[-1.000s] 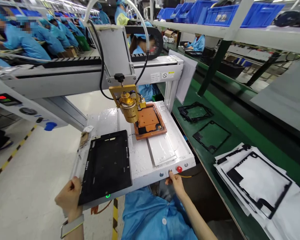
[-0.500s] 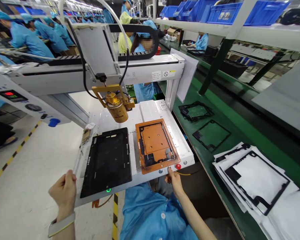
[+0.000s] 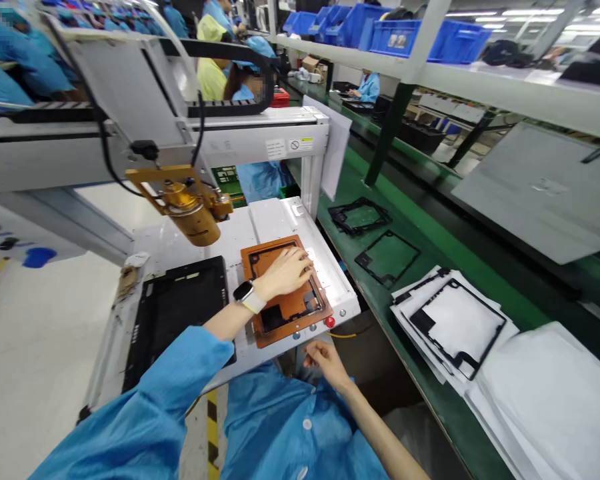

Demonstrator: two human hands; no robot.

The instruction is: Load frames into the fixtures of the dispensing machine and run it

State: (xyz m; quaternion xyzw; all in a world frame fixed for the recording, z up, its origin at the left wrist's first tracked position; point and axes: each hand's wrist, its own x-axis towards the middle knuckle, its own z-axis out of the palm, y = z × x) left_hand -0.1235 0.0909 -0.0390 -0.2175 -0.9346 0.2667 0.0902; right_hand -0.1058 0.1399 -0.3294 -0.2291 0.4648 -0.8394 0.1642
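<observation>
My left hand, with a watch at its wrist, reaches over the orange fixture plate on the machine's white bed. Its fingers are stretched toward the plate's right side, and nothing shows in its grasp. Partly under that hand, a thin black frame lies in the plate. My right hand hangs just off the bed's front edge, below the red button; its fingers are loosely curled with nothing visible in them. A black fixture plate sits left of the orange one, partly behind my left forearm.
A brass dispensing head hangs from the gantry above the bed. On the green bench at right lie several black frames and a stack of white sheets with another frame on top. Blue bins stand on the shelf; co-workers sit beyond.
My left hand has come from the bed's left front corner across to the orange plate. The right hand has drawn down off the front-edge buttons. The view has turned rightward.
</observation>
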